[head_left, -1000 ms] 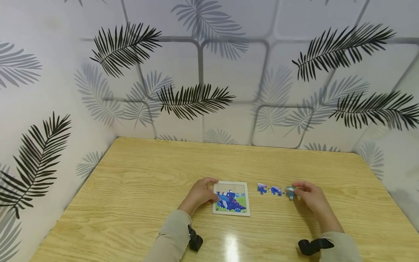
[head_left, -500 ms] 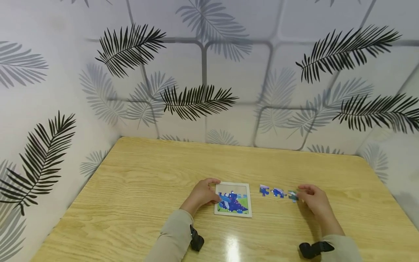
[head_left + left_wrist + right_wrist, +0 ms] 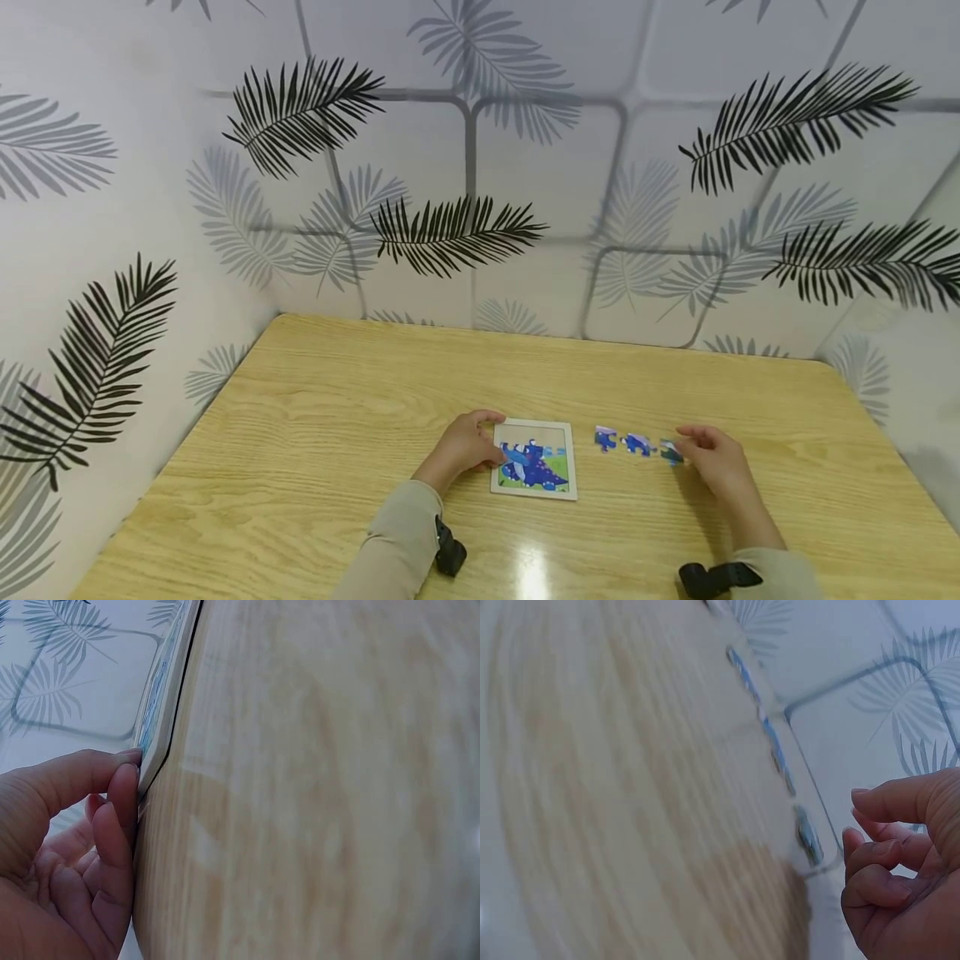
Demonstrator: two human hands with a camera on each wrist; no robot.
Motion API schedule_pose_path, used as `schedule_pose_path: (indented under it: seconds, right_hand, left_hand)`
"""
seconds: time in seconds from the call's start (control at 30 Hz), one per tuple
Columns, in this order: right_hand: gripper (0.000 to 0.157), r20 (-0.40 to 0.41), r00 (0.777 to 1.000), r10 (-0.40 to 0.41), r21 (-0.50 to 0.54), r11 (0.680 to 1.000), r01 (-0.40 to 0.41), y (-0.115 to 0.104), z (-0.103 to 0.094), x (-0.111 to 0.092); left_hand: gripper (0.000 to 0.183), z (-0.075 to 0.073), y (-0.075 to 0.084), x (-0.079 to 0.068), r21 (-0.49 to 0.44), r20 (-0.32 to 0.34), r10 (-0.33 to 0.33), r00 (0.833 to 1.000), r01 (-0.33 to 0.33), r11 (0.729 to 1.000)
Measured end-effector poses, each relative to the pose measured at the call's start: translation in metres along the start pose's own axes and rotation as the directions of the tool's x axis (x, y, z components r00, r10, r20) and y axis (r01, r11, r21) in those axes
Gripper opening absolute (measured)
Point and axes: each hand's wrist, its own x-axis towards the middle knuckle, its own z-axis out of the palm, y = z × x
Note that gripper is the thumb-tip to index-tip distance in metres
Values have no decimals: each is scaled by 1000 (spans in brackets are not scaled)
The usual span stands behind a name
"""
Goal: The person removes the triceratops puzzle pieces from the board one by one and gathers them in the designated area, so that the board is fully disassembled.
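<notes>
A square puzzle tray (image 3: 572,467) with a pale frame lies on the wooden table, part of its blue dinosaur picture filled in and its upper part bare wood. My left hand (image 3: 463,443) holds the tray by its left side; the left wrist view shows thumb and finger pinching the frame's edge (image 3: 155,771). To the right lie three loose jigsaw pieces in a row: a left piece (image 3: 605,438), a middle piece (image 3: 637,445) and a right piece (image 3: 671,452). My right hand (image 3: 720,467) hovers beside the right piece, fingers loosely bent, a gap between them in the right wrist view.
The wooden table (image 3: 360,400) runs back to a wall (image 3: 540,275) printed with palm leaves. Black wrist cameras sit on both sleeves, one at the left wrist (image 3: 450,550) and one at the right wrist (image 3: 712,578).
My right fingertips have come off the right jigsaw piece and now sit just beside it. The left hand keeps its hold on the tray, and the head view has shifted slightly.
</notes>
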Motion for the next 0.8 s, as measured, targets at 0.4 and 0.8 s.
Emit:
schedule_pose_path:
  seconds: [0.4, 0.8]
  right_hand:
    - [35, 3, 998, -68, -2, 998, 68, -31, 29, -5]
    - [30, 122, 991, -59, 122, 992, 44, -54, 82, -11]
  left_hand:
    - [59, 0, 1, 1, 1, 1, -6, 1000, 6, 1000]
    - [59, 1, 2, -1, 14, -7, -11, 1000, 11, 1000]
